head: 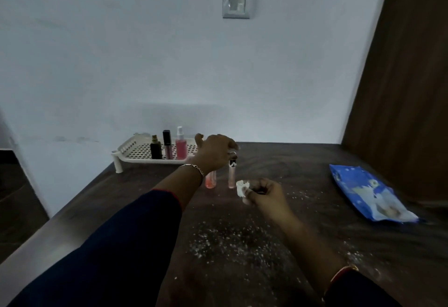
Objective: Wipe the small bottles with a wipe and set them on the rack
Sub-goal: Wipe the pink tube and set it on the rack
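A white perforated rack (pixel 132 150) stands at the table's far left. On it are a black bottle (pixel 156 150), a black-capped pink tube (pixel 167 146) and a pink spray bottle (pixel 180 145). Two more bottles stand on the table to the right of the rack: an orange-pink bottle (pixel 211 181), partly hidden by my wrist, and a slim pale-pink bottle (pixel 232 176) with a dark cap. My left hand (pixel 213 151) reaches over them, thumb spread away, fingertips at the slim bottle's cap. My right hand (pixel 264 194) pinches a crumpled white wipe (pixel 242 188) just right of the slim bottle.
A blue wipe pack (pixel 368 195) lies at the right of the dark table (pixel 303 166). White crumbs (pixel 230 241) are scattered over the middle. The wall runs close behind the rack, a wooden door (pixel 400 88) stands at the right, and the table's left edge drops off.
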`<action>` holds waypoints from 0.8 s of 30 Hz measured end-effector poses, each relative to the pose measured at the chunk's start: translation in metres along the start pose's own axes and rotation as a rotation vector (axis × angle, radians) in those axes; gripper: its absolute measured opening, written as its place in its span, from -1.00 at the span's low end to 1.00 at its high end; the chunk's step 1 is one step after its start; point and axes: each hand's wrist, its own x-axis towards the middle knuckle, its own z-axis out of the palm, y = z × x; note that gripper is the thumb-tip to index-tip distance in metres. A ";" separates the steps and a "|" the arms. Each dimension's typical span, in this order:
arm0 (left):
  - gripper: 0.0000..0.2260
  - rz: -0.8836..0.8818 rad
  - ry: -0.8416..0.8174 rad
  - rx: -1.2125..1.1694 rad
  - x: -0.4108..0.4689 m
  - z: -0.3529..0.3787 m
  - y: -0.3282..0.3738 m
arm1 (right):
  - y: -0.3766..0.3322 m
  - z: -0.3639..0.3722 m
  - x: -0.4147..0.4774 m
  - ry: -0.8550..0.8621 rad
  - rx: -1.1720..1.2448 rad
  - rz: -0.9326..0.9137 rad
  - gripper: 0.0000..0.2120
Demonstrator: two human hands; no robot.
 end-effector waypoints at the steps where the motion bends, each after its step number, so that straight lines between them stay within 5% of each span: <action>1: -0.80 -0.002 0.009 -0.001 0.001 0.003 0.003 | 0.001 -0.007 0.001 0.020 0.012 0.011 -0.88; 10: -0.86 -0.024 -0.008 -0.136 0.002 0.019 0.010 | 0.001 -0.042 -0.008 0.127 0.068 0.069 -0.91; 15: -0.79 0.021 0.043 -0.361 -0.018 0.001 0.032 | -0.011 -0.060 -0.020 0.218 0.044 0.007 -0.75; 24: -0.69 0.199 -0.125 -0.451 -0.105 -0.013 0.105 | -0.029 -0.090 -0.062 0.373 0.010 -0.109 -0.82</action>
